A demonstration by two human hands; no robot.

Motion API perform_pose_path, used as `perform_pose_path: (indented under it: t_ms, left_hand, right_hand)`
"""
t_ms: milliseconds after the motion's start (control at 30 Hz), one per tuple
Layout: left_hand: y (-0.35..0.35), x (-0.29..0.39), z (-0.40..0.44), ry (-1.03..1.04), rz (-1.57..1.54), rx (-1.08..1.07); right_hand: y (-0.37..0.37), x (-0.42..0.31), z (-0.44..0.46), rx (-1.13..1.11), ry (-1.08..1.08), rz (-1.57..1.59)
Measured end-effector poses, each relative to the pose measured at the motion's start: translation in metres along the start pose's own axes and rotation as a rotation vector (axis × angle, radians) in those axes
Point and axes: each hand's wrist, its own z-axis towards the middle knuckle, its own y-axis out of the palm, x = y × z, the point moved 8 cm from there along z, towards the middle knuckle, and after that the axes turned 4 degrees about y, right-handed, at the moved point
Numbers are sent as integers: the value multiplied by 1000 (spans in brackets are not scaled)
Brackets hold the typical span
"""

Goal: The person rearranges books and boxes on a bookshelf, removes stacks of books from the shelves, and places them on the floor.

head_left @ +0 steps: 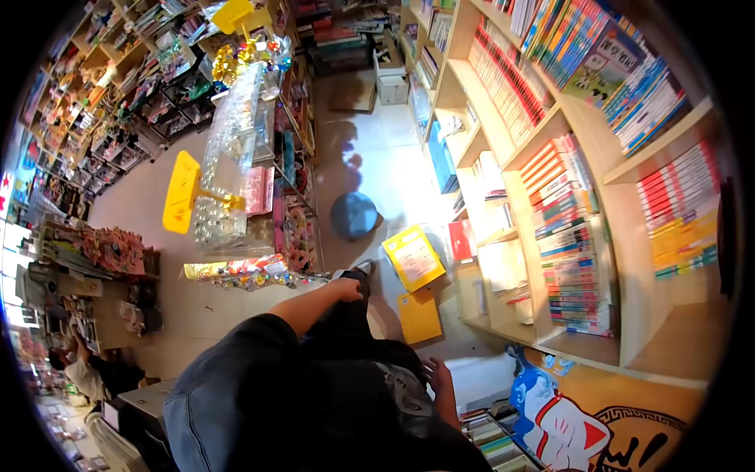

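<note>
My left hand (346, 289) is stretched forward over my dark trouser leg, its fingers curled closed. Whether anything is inside them is hidden. Low by my right side is my right hand (441, 381), its fingers loosely apart with nothing visible in them. On the floor ahead and to the right lie a yellow box with a white label (414, 258) and a plain yellow piece (420, 316) beside it. Both are apart from my hands. A round blue stool (354, 215) stands farther ahead.
Wooden bookshelves (617, 185) full of books line the right side. A display rack with clear packets (224, 220) and a yellow sign (182, 192) stands on the left. Farther up the aisle are a white box (392, 88) and cardboard (352, 96). Another person (86, 376) is at far left.
</note>
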Motion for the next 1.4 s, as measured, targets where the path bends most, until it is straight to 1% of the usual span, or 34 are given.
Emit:
perform_pose_path:
  t_ms: [67,167,233,300,367,400,433,500,567,633,733,767,833,867,900,933,967,1000,1033,1100,1133,1167,1200,1233,1267,1300,1333,1367,1400]
  left_hand:
    - [9,-5,-3,11,-71,82]
    - [6,6,-22,-23,-115,110]
    - [13,7,-25,-19,-122,105]
    - [14,10,-23,8,-168,120]
    - [4,21,-27,10,-174,97]
    - [-2,28,-28,10,-185,69]
    - [-8,32,-28,26,-169,67]
    - [-34,45,-24,68,-127,171]
    - [-47,49,9,127,-60,142]
    - [-79,71,9,216,-71,190]
    - [-127,119,6,319,-61,274]
    - [-140,136,9,329,-77,269]
    - [-169,174,16,431,-130,316]
    - [-189,206,2,466,-121,332]
    - [-208,238,-5,546,-106,364]
    - [-235,283,-30,716,-135,436]
    - [-265,333,-64,885,-168,512]
    - [-295,380,-96,1010,-167,610]
    - [-322,425,-130,1127,-171,704]
    - [-367,504,-202,1427,-115,981]
    - [-387,535,-234,1551,-92,1144]
    - [-404,562,-255,1633,-83,1288]
    - [-425,582,-269,1630,-125,1415]
    - [-443,598,-278,1619,-171,1544]
    - [-457,619,-270,1635,-178,1531]
    - [-472,634,-258,1560,-210,1602]
    - [-480,644,-246,1482,-243,1674]
    - [-483,651,-231,1498,-249,1668]
    - [-488,658,-215,1521,-240,1657]
  right_hand:
    - [-31,12,-8,-6,104,-162]
    - [-63,-6,-47,29,74,-223]
    - [-92,-21,-65,139,84,-282]
    - [-120,-27,-74,172,64,-208]
    - [-128,-43,-98,159,-88,-195]
    - [-132,-49,-101,154,-111,-212]
    - [-138,-53,-92,163,-122,-193]
    - [-156,-42,-78,316,-23,-119]
    - [-142,-42,-76,265,-75,-77]
    - [-121,-47,-68,269,-61,-62]
    - [-76,-68,-59,215,-109,-16]
    - [-64,-73,-55,185,-130,21]
    - [-41,-92,-56,143,-156,0]
    - [-28,-110,-68,111,-193,-42]
    - [-8,-141,-90,29,-304,-77]
    - [19,-183,-120,-55,-420,-121]
    - [58,-237,-192,-40,-508,-133]
    - [69,-291,-231,-22,-885,-352]
    - [85,-333,-294,54,-1027,-390]
    - [94,-416,-412,371,-1302,-323]
    - [87,-450,-453,545,-1417,-264]
    - [78,-481,-485,713,-1505,-209]
    - [67,-510,-508,797,-1674,-156]
    - [58,-532,-523,960,-1706,-119]
    - [45,-556,-530,1147,-1672,-122]
    - [40,-575,-529,1164,-1670,-116]
    - [39,-586,-535,1408,-1642,-137]
    - [41,-592,-540,1652,-1597,-156]
    - [40,-602,-536,1614,-1546,-130]
